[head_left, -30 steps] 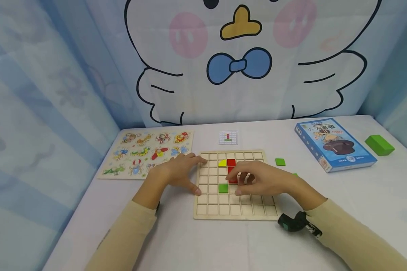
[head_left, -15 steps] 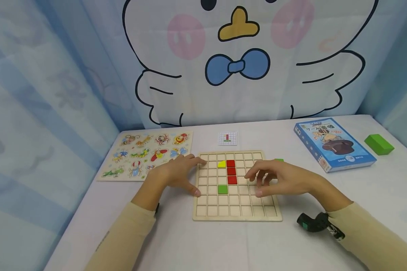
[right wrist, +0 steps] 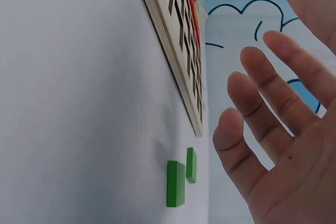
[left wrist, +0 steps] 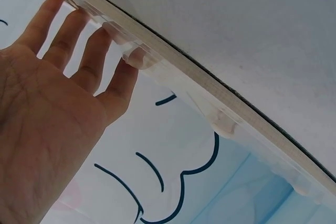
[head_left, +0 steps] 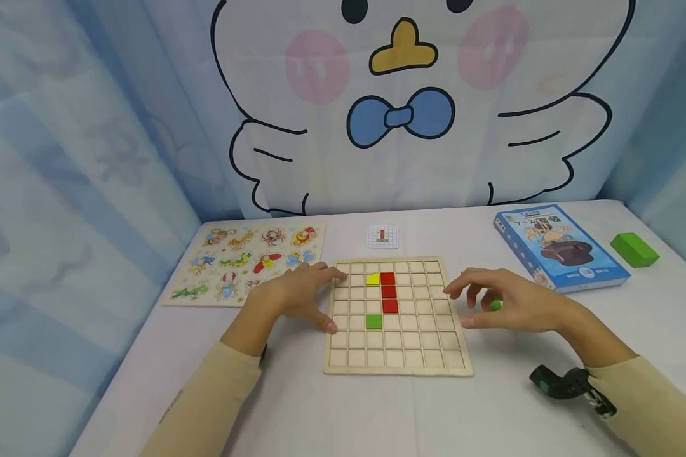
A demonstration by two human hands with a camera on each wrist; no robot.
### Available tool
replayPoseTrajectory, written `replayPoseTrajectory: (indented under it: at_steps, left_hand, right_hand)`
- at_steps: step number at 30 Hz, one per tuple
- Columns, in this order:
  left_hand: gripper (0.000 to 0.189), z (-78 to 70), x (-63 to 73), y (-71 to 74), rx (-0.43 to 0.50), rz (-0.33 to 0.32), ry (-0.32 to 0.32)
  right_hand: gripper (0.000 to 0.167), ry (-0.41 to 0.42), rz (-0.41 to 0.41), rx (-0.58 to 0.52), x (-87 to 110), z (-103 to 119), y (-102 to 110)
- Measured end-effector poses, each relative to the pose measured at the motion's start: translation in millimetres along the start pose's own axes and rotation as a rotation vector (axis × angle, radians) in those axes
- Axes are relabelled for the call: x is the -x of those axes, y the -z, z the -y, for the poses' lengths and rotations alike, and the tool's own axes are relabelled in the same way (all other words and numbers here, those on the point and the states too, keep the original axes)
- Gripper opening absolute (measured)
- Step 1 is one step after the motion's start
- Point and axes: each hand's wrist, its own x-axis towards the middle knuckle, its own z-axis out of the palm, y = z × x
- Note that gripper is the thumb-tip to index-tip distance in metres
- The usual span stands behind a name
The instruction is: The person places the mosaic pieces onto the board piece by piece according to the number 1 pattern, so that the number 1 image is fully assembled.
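A wooden grid board (head_left: 429,358) lies on the white table. In its cells sit several red square tiles (head_left: 389,292) in a column, a yellow curved tile (head_left: 373,279) beside the top one, and a green square tile (head_left: 374,322) lower left. My left hand (head_left: 297,295) rests spread along the board's left edge, fingertips and thumb touching the rim. Just past the right edge, my right hand (head_left: 509,301) hovers with loosely bent fingers and nothing in them. Below that hand, the right wrist view shows two loose green tiles, a nearer green tile (right wrist: 176,184) and a farther green tile (right wrist: 191,165).
Behind the board lies a small pattern card (head_left: 383,237). An insect picture board (head_left: 246,260) is at the back left, partly covered by my left hand. To the right are a blue box (head_left: 566,247) and a green block (head_left: 634,249). A printed curtain (head_left: 331,165) hangs behind.
My right hand has moved right, from over the red tiles to beyond the board's right edge, uncovering the column. The left hand has stayed in place.
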Motion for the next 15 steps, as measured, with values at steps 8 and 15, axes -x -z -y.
replayPoseTrajectory:
  at_steps: [8, 15]
  left_hand:
    - [0.096, 1.0, -0.8, -1.2, -0.010, 0.005, 0.008]
    - [0.096, 1.5, -0.6, -0.9, -0.003, 0.000, 0.013]
  right_hand:
    - [0.042, -0.084, -0.060, 0.066, 14.9, -9, 8]
    - [0.042, -0.076, -0.081, 0.072, 15.1, -12, 15]
